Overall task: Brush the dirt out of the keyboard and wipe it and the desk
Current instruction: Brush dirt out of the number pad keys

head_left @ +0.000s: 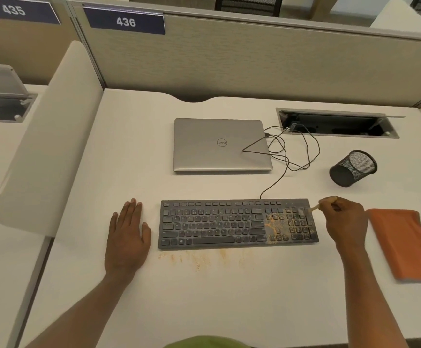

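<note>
A black keyboard (pixel 217 223) lies on the white desk (pixel 204 297), with orange-brown dirt over its right keys and number pad. More dirt (pixel 199 261) is scattered on the desk just in front of it. My right hand (pixel 346 221) grips a small light-handled brush (pixel 311 210), whose blurred bristles touch the keyboard's upper right corner. My left hand (pixel 127 234) rests flat on the desk, fingers straight, just left of the keyboard. An orange cloth (pixel 403 243) lies to the right of my right hand.
A closed silver laptop (pixel 220 145) sits behind the keyboard, with the keyboard's cable (pixel 287 151) looped beside it. A black mesh pen cup (pixel 352 168) lies tipped on its side at the right. An open cable hatch (pixel 337 123) is at the back right. A divider panel (pixel 46 136) stands left.
</note>
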Action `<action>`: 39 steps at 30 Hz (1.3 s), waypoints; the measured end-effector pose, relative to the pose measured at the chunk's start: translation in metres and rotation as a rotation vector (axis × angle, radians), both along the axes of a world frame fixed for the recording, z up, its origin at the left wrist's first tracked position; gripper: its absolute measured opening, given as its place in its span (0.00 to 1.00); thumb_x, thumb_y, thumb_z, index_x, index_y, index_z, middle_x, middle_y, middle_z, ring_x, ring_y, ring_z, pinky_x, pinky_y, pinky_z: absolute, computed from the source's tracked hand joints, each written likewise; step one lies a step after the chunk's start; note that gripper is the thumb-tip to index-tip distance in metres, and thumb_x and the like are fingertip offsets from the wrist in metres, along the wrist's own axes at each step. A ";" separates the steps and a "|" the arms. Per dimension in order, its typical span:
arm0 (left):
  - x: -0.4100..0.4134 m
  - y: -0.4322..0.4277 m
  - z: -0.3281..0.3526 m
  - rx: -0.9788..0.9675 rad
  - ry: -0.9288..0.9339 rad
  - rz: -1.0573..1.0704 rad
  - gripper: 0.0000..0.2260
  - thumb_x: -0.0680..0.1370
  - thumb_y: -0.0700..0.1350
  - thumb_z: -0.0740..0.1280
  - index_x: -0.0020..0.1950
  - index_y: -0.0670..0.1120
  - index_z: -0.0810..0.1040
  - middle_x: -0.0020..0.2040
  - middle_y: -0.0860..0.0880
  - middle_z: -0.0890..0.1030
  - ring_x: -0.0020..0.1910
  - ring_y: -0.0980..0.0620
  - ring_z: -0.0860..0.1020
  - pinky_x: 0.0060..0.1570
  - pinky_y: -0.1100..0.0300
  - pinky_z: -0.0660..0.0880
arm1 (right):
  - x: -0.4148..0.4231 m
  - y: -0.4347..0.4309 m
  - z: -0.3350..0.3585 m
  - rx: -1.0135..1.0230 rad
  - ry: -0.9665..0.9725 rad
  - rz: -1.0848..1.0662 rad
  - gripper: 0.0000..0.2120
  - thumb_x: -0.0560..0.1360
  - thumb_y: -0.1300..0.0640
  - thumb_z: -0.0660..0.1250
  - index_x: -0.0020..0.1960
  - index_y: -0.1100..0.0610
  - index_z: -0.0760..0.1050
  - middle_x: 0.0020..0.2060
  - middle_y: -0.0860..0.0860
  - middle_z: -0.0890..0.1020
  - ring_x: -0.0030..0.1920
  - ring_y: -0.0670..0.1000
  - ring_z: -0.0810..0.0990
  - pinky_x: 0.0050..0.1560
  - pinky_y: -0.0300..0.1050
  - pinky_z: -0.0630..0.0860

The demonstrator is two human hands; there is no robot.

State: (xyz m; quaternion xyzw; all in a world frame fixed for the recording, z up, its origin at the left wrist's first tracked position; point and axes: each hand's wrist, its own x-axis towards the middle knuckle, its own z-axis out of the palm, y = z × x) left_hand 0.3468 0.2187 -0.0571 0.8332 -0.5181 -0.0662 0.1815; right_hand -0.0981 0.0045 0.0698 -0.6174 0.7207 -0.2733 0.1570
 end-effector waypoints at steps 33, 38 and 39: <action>-0.002 0.000 0.000 -0.020 -0.004 0.011 0.29 0.83 0.51 0.52 0.82 0.42 0.65 0.83 0.45 0.64 0.83 0.50 0.58 0.83 0.47 0.52 | -0.004 0.007 -0.006 -0.046 -0.128 0.011 0.08 0.79 0.56 0.69 0.51 0.56 0.86 0.44 0.54 0.86 0.44 0.52 0.81 0.50 0.46 0.73; -0.001 0.000 0.000 -0.015 -0.006 0.011 0.29 0.83 0.51 0.52 0.83 0.42 0.64 0.83 0.45 0.64 0.83 0.50 0.58 0.83 0.47 0.51 | -0.008 0.006 -0.005 -0.080 -0.141 -0.001 0.07 0.79 0.57 0.68 0.51 0.57 0.85 0.43 0.53 0.85 0.44 0.52 0.81 0.50 0.46 0.74; -0.001 0.000 0.000 -0.013 -0.006 0.011 0.29 0.83 0.51 0.52 0.83 0.42 0.64 0.83 0.46 0.64 0.83 0.50 0.58 0.83 0.48 0.51 | -0.008 0.005 -0.005 -0.086 -0.144 -0.002 0.08 0.79 0.57 0.68 0.52 0.57 0.86 0.44 0.53 0.86 0.44 0.52 0.81 0.50 0.46 0.74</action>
